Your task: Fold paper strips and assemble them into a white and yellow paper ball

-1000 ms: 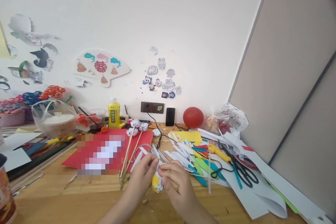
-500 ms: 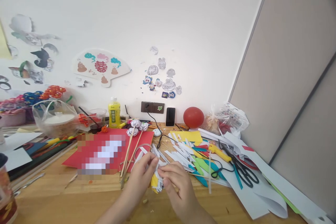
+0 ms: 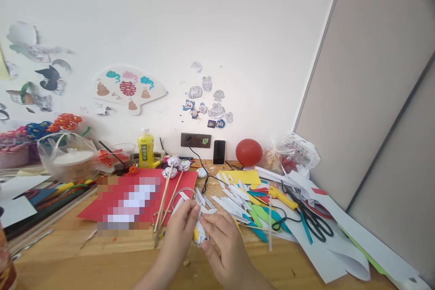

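Observation:
My left hand [image 3: 180,231] and my right hand [image 3: 222,247] meet low in the middle of the view, above the wooden table [image 3: 102,263]. Together they pinch a small bundle of white and yellow paper strips [image 3: 200,232], fingers curled round it. Just behind the hands lie more loose paper strips [image 3: 238,201] in white, green, blue and yellow, and two wooden sticks [image 3: 165,197] topped with white paper flowers [image 3: 175,165].
A red card sheet [image 3: 129,195] lies left of the hands. To the right are a yellow glue gun [image 3: 283,198], black scissors [image 3: 316,224] and large white paper sheets [image 3: 326,249]. A yellow bottle [image 3: 145,147], a phone [image 3: 219,152] and a red balloon [image 3: 249,152] stand by the wall.
Both hands have shifted slightly left and nearer together on the strip bundle; the right hand's fingers have turned. The view has tilted a little.

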Demonstrator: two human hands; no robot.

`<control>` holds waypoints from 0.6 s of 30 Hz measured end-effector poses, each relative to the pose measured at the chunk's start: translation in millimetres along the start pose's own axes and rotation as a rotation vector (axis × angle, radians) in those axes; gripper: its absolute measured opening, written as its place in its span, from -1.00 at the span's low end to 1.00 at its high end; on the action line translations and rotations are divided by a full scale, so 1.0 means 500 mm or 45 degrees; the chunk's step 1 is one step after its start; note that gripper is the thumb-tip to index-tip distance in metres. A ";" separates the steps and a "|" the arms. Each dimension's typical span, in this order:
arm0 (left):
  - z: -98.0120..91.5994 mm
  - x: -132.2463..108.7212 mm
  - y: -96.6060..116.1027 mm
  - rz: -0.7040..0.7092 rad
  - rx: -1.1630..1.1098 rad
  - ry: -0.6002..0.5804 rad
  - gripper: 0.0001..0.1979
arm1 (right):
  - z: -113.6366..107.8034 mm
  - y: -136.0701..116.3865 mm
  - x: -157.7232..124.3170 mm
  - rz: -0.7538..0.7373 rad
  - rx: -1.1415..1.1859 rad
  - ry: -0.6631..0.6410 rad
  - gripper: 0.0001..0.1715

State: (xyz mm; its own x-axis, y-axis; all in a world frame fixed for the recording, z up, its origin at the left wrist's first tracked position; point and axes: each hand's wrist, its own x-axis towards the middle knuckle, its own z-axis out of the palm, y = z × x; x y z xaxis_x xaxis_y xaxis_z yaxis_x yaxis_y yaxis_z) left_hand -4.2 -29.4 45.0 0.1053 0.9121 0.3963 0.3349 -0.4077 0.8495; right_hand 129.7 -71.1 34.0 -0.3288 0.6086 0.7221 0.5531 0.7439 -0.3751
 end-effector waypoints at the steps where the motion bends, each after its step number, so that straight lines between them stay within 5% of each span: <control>1: 0.000 0.000 -0.001 -0.003 -0.002 0.003 -0.76 | -0.002 -0.001 0.001 0.004 0.004 0.010 -0.62; 12: -0.001 0.015 -0.027 -0.100 -0.306 0.064 -0.72 | -0.014 -0.002 0.009 0.051 0.119 0.052 -0.66; 16: -0.004 0.016 -0.019 -0.210 -0.624 0.105 -0.71 | -0.004 0.027 0.006 0.481 0.301 0.383 -0.68; 18: -0.001 0.014 -0.016 -0.239 -0.764 0.105 -0.72 | 0.009 0.041 0.006 0.656 0.508 0.348 -0.64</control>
State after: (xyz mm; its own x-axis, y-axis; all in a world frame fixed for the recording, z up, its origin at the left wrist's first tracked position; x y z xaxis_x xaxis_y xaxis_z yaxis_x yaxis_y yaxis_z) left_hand -6.5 -19.6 41.1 0.0149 0.9739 0.2267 -0.2449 -0.2162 0.9451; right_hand 136.4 -52.9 26.2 0.1326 0.8583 0.4957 0.2463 0.4559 -0.8553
